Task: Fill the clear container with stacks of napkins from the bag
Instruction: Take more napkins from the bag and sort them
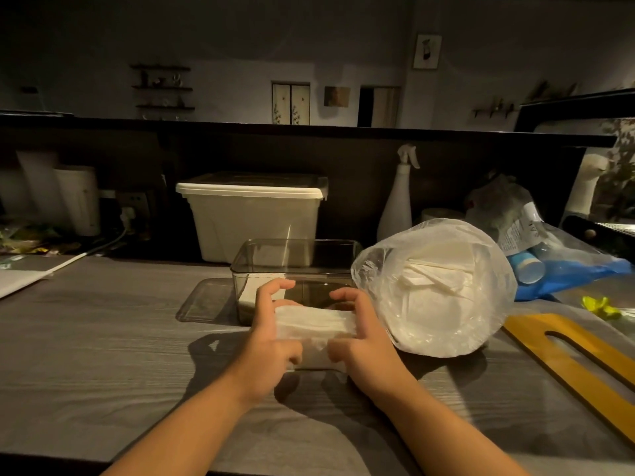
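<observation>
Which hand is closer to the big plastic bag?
Right. The right hand grips the napkin stack at the end beside the plastic bag; the left hand grips the other end, farther left.

A grey wood-grain counter (103, 355) lies below a dark raised ledge (309, 130). Beyond, the dim pale wall (240, 39) carries small shelves (161, 88) (holding trinkets too small to tell), a framed picture (427, 51), a curtained window (291, 104) and a dark doorway (365, 107).

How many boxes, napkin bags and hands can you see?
Boxes: 2, the clear container and the white lidded bin
Napkin bags: 1, the napkin bag
Hands: 2, left hand and right hand, both gripping the napkin stack
Total: 5
</observation>
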Demonstrator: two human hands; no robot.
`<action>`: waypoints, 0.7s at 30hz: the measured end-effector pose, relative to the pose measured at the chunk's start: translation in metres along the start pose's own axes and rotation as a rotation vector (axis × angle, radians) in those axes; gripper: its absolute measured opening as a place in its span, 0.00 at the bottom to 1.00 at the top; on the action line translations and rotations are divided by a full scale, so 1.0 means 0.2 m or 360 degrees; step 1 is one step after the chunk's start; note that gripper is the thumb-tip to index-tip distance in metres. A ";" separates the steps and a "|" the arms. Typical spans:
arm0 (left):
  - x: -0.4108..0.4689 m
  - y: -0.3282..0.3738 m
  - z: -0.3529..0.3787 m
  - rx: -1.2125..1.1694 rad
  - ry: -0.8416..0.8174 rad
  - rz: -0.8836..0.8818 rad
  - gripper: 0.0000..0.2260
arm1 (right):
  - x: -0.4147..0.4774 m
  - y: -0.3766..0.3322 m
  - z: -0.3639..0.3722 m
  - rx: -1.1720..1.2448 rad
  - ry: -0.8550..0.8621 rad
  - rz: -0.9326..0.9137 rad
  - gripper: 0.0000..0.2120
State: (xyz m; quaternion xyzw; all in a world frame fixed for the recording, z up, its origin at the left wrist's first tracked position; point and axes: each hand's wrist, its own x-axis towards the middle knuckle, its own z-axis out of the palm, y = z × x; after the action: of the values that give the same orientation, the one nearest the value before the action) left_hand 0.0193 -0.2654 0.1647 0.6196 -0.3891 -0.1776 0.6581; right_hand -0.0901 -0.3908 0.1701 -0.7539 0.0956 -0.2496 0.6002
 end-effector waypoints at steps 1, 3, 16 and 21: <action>0.00 0.00 0.00 0.0011 -0.0032 -0.0018 0.39 | 0.00 0.00 0.00 0.0020 -0.0004 -0.0006 0.35; 0.00 0.00 -0.01 0.0065 -0.0026 0.0007 0.39 | 0.01 0.00 0.00 0.0028 0.0031 -0.0033 0.35; 0.00 0.02 -0.01 0.0068 -0.0084 -0.0051 0.40 | 0.00 0.00 -0.03 0.0094 -0.0029 0.0079 0.39; 0.00 0.00 0.00 0.0092 0.0049 -0.0003 0.37 | 0.00 0.01 -0.03 0.0085 0.0092 0.0110 0.32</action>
State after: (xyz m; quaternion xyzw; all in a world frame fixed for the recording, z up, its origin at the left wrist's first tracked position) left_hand 0.0198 -0.2664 0.1642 0.6415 -0.3832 -0.1574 0.6457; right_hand -0.0924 -0.3974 0.1687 -0.7264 0.1321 -0.2528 0.6252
